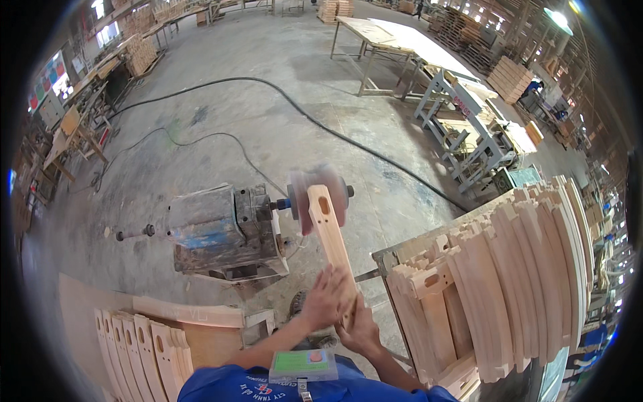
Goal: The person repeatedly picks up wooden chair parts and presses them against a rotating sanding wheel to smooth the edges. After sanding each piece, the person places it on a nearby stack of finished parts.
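Over the floor (pixel 234 110) | wooden piece (pixel 333 241) is being held, long axis running forward and slightly left to the blurred wheel (pixel 340 201), far end overlapping it, contact unclear | near end is being gripped by the right hand (pixel 362 329) | next stretch is being covered by the left hand (pixel 323 298), closer to the wheel, grip unclear

Left fingers (pixel 333 277) extended, right fingers (pixel 360 315) curled — forearms (pixel 273 344) angled inward.
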Motion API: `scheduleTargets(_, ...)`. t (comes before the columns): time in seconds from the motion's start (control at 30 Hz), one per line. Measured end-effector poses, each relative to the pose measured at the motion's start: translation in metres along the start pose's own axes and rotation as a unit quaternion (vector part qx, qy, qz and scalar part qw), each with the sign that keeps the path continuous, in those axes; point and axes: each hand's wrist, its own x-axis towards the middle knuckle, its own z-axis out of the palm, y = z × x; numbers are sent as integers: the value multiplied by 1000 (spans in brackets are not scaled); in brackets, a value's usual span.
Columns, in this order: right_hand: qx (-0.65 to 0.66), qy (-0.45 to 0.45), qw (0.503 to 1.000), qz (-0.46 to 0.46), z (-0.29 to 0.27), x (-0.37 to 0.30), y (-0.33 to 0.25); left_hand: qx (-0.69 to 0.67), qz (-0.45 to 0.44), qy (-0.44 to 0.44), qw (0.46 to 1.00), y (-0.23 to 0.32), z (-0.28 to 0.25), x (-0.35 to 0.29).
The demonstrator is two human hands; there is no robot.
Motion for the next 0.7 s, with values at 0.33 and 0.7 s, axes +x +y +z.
scheduleTargets(0.33, 885, -368, 283, -25, 0, 170, -22, 82, -62, 12, 995, -61, -48, 189)
scheduleTargets(0.7, 368, -71, 926, 42, -3, -38, 48, -239, -272, 180, 914, 20, 14, 32)
